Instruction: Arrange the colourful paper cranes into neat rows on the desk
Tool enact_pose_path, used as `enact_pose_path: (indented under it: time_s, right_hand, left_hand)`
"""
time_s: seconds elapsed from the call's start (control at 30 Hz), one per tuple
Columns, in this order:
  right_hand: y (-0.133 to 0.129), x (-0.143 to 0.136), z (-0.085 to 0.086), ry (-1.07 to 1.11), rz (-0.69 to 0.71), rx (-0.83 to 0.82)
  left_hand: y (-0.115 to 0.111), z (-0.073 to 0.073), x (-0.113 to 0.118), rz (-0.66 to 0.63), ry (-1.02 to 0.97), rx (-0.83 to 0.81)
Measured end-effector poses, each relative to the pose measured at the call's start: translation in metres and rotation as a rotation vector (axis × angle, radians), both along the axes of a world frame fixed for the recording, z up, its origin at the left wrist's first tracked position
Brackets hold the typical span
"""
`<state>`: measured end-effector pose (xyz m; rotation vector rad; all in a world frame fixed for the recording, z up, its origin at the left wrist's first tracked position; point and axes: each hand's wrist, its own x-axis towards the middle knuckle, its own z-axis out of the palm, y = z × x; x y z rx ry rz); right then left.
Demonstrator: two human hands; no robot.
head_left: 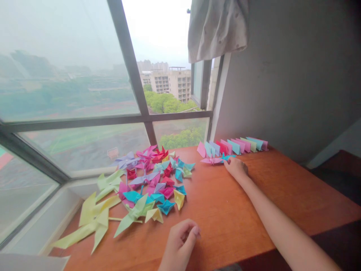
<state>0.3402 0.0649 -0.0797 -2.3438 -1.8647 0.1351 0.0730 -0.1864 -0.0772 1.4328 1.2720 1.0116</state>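
My right hand (237, 168) reaches to the back right of the table, its fingertips closed on a blue paper crane (228, 157). Touching or just left of that crane lies a pink paper crane (211, 161). Behind both stands a row of folded paper pieces (236, 146) in pink, blue, red and green. My left hand (183, 241) rests near the table's front edge with its fingers curled and nothing visible in them. To its upper left is a spread of small folded paper figures (158, 180), with a yellow paper pinwheel (97, 218) at the near left.
The brown wooden table (220, 210) stands against a window (70, 67) with a dark frame. A short curtain (217, 30) hangs over the window's right side, and a grey wall (282, 75) rises behind the table. A pale green pinwheel (110, 183) lies by the sill.
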Motion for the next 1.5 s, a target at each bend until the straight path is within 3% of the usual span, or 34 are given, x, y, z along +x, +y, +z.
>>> enact_pose_path:
  time_s: [1.5]
  right_hand:
    - [-0.0054, -0.0014, 0.0033, -0.065, 0.04, -0.036]
  left_hand:
    - [-0.0008, 0.0016, 0.0003, 0.008, 0.012, -0.003]
